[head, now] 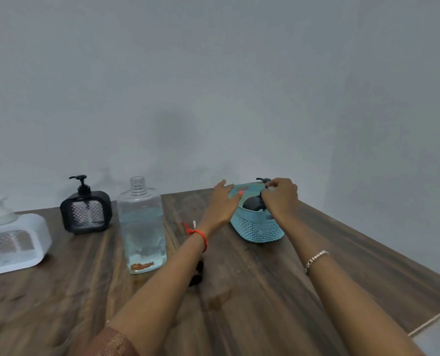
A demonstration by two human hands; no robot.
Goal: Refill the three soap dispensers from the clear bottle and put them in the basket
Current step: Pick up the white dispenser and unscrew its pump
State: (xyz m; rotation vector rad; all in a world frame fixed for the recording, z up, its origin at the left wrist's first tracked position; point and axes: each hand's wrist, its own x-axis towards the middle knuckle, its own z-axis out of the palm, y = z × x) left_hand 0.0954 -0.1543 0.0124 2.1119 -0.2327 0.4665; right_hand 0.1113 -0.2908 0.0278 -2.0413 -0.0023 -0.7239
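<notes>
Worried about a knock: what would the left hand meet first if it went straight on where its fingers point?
Probably the grey wall; the left hand points left of the teal perforated plastic basket, thumb at its rim; depth unclear.

We see a dark wood-grain counter (252, 291) with a dull, matt finish. The clear bottle (141, 222) is glossy transparent plastic. The white dispenser (13, 242) is frosted plastic, and the black dispenser (85, 211) is glossy with a dimpled clear panel. The basket (257, 227) is teal plastic lattice, and the dark dispenser (252, 204) in it looks smooth and matt
</notes>
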